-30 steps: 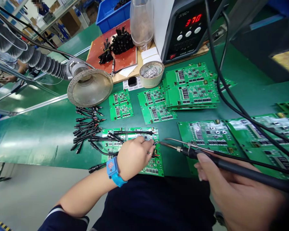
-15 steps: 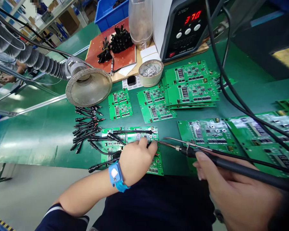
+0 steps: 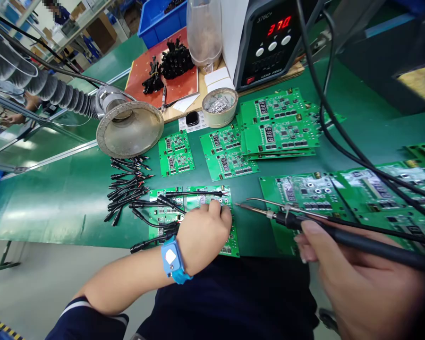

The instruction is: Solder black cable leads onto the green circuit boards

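Observation:
My right hand is closed around a soldering iron with a thin metal tube along its shaft. The iron's tip points left and sits just right of the green circuit board, apart from my fingers. My left hand, with a blue wrist strap, is closed over that board, fingertips pressed together and pointing down; what they hold is hidden. Several short black cables lie across this board and the neighbouring one, among them a cable along the top edge.
A heap of black cables lies to the left, under a fume extractor hood. Behind stand a solder tin, stacked circuit boards and a soldering station reading 370. More boards lie at right; black cords hang there.
My right hand has drawn the soldering iron a little to the right, its tip moving away from my left fingers. My left hand stays over the board, turned slightly.

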Motion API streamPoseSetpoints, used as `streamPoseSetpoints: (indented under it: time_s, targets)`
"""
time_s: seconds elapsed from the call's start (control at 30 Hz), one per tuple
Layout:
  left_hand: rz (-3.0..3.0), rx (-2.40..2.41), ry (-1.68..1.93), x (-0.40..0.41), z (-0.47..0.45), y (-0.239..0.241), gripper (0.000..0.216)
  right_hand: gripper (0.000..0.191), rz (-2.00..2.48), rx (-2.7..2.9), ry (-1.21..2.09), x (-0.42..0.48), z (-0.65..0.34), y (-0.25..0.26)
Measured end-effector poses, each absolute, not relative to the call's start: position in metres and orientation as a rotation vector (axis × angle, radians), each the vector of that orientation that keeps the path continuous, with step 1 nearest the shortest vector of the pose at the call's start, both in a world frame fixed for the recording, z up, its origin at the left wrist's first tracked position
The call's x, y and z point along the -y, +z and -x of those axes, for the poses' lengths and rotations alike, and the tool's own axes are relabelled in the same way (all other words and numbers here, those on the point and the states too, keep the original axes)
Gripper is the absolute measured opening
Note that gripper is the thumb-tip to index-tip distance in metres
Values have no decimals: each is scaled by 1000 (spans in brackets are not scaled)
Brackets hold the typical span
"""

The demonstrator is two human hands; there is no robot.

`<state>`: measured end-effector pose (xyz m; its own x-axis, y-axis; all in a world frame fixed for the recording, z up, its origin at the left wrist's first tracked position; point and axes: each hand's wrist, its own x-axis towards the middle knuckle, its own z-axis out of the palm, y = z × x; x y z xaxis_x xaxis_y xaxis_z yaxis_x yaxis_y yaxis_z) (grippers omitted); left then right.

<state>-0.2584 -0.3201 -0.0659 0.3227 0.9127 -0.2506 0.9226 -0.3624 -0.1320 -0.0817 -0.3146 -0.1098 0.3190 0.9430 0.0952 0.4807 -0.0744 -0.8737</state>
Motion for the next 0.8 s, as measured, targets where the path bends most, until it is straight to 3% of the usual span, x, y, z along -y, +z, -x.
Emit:
streamPoseSetpoints:
  time_s: [0.53, 0.8]
  targets:
    - [-2340, -1867, -34, 318, 276, -75, 24, 23, 1664, 1369, 687, 311, 96, -97]
    - [-2556, -1764, -58, 316, 281, -80, 25, 21, 1655, 1446, 610, 309, 96, -98]
